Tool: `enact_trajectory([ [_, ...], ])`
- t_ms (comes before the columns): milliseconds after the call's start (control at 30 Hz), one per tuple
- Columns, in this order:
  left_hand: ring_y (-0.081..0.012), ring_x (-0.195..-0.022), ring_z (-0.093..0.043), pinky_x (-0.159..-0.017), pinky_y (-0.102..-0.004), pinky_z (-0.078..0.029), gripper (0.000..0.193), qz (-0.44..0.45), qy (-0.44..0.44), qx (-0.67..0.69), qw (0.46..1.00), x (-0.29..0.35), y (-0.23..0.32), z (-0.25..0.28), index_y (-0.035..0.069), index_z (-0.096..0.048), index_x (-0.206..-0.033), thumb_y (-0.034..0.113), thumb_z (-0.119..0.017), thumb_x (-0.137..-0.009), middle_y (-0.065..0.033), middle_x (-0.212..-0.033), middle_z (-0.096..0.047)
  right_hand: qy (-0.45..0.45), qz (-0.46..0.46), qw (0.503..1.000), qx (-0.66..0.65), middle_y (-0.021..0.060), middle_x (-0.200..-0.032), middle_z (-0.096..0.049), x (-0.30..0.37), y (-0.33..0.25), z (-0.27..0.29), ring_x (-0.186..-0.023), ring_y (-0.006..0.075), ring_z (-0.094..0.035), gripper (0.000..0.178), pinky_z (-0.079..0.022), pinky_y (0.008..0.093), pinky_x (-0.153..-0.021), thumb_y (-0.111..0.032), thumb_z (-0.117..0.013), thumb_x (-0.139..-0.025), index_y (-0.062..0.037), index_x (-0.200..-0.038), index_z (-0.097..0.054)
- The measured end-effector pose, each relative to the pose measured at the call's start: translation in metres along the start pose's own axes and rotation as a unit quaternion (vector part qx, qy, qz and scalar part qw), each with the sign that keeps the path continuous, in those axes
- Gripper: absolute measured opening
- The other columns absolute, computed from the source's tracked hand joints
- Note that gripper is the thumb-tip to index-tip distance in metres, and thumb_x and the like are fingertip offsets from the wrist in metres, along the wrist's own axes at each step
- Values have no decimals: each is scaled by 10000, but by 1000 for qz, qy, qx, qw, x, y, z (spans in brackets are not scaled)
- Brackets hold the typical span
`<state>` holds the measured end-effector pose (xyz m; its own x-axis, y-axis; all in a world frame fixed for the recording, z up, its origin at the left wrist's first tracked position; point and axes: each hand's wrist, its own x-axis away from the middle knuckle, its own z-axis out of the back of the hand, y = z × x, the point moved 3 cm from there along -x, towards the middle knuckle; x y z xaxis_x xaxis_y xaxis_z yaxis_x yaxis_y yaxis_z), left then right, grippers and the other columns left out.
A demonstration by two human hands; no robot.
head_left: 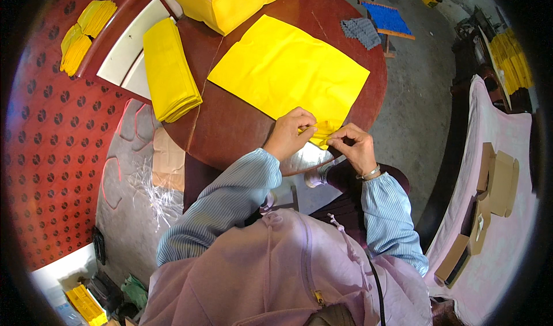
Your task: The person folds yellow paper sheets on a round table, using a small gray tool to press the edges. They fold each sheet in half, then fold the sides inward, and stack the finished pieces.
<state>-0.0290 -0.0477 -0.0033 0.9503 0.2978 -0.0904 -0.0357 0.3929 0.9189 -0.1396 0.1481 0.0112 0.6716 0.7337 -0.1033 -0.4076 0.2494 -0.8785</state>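
A large yellow sheet (291,66), thin and slightly creased, lies flat on the round reddish-brown table (230,136); I cannot tell whether it is paper or cloth. At its near right corner the edge is gathered into small folds. My left hand (291,133) pinches those folds from the left, thumb against fingers. From the right, my right hand (354,147) pinches the same corner a short way off. To the left of the sheet is a folded stack of yellow sheets (170,69). A bigger yellow pile (230,3) sits at the far edge.
Beyond the table's right edge stand a blue-topped stool (387,18) and a grey knitted cloth (360,32). Open cardboard boxes (502,182) lie on a pink-covered seat at right. More yellow bundles (86,35) rest on a red patterned surface at left. Clear plastic strands (154,190) litter the floor.
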Motion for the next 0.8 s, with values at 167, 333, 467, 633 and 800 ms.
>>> enact_trajectory([
  [167, -252, -1016, -725, -894, -330, -568, 161, -8, 1, -8, 1000, 1, 0, 1, -22, -732, -1071, 93, -728, -958, -128, -1128, -720, 7, -17, 1000, -23, 26, -857, -715, -2, 5, -1, -706, 90, -621, 127, -500, 260, -649, -83, -863, -861, -10, -952, -812],
  [333, -269, -1024, -725, -904, -345, -571, 164, -12, -3, -18, 1000, 1, 0, 1, -14, -738, -1064, 115, -729, -964, -123, -1132, -719, 14, -39, 997, -62, 15, -860, -674, -3, 4, -1, -746, 86, -602, 121, -485, 249, -673, -88, -853, -878, -7, -953, -804],
  [467, -249, -1014, -723, -891, -333, -581, 186, -34, -7, -18, 999, 1, 2, 0, -3, -747, -1057, 117, -795, -922, -108, -1131, -709, 41, -6, 997, -62, 14, -902, -639, -6, -3, -3, -774, 94, -588, 112, -476, 246, -678, -84, -850, -879, -21, -954, -796],
  [633, -233, -1008, -719, -886, -326, -593, 247, -11, -7, -22, 1000, 1, 2, -2, 2, -744, -1061, 107, -858, -868, -95, -1129, -699, 57, 9, 997, -55, 21, -931, -630, -9, -11, -5, -778, 104, -586, 109, -477, 256, -684, -79, -849, -866, -33, -942, -785],
  [800, -252, -999, -719, -889, -329, -590, 226, -18, 12, -14, 1000, 3, 0, -3, 14, -746, -1057, 56, -837, -854, -102, -1128, -703, 64, 37, 997, 2, 59, -979, -660, -12, -15, -4, -914, 193, -621, 142, -505, 323, -769, -65, -837, -841, -39, -958, -760],
])
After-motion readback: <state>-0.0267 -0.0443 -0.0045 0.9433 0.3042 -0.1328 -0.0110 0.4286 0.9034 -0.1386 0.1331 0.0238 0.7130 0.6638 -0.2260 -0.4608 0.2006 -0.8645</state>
